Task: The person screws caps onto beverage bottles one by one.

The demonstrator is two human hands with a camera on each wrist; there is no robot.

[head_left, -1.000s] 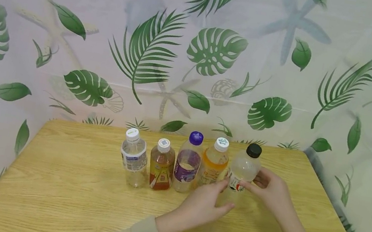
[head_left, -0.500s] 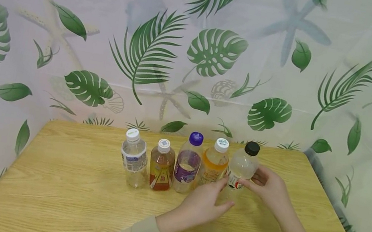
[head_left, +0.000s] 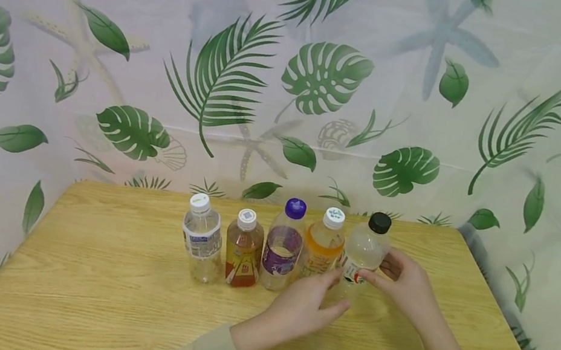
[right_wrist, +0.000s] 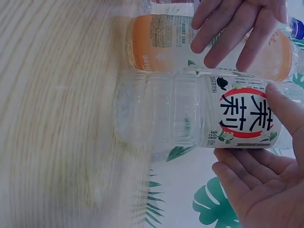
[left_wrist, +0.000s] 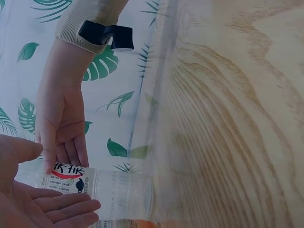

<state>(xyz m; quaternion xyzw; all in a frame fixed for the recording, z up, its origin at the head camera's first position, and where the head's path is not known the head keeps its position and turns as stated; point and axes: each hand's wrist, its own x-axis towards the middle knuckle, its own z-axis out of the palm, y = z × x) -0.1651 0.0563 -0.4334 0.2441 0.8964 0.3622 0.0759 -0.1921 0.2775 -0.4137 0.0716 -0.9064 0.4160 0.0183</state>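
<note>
At the right end of a row of bottles stands a clear plastic bottle with a black cap [head_left: 366, 247] and a white label. My right hand [head_left: 408, 287] holds it at the label, thumb on the front and fingers on the far side, as the right wrist view also shows [right_wrist: 261, 185]. On the bottle's left side, my left hand [head_left: 300, 307] reaches in with straight fingers, close to the label [left_wrist: 69, 179]. Whether those fingertips touch it I cannot tell. Just left is an orange-banded bottle with a white cap [head_left: 325, 240], partly hidden by my left hand.
Further left in the row stand a purple-labelled bottle [head_left: 282, 252], a short bottle with a reddish-brown lower part [head_left: 244, 252] and a clear white-capped bottle [head_left: 203, 236]. They stand on a wooden table [head_left: 93, 280] before a leaf-patterned sheet [head_left: 264, 1].
The black-capped bottle has shifted slightly left, toward the orange-banded one, with my right hand on it. My left hand has drawn back a little to the left. The other bottles stay put.
</note>
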